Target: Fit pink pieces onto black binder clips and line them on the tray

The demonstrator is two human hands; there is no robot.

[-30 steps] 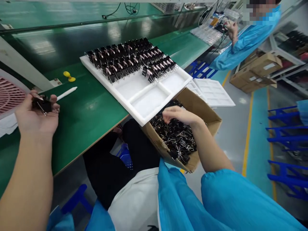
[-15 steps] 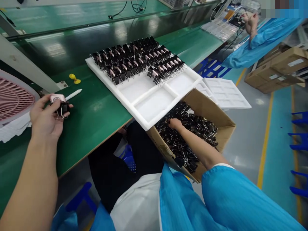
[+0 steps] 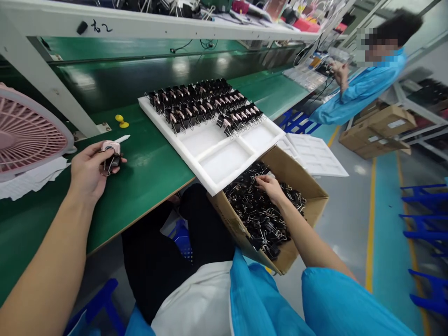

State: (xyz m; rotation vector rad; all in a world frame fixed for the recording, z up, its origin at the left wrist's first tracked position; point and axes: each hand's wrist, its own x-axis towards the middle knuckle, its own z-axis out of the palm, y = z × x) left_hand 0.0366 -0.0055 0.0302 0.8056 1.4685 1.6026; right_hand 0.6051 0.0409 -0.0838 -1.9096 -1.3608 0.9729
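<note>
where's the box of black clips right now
The box is just right of centre in the head view, beside the tray, with the right hand at the clips inside.

Pale, even light covers the green workbench (image 3: 157,172); whitish reflections streak the glossy dark strip (image 3: 140,74) along its back edge, and shade lies beneath its front edge. Heaped black binder clips (image 3: 261,212) merge darkly. Blue stools (image 3: 429,304) look blurred, lens-stretched; pixelation covers part of a co-worker's head (image 3: 401,28).
</note>
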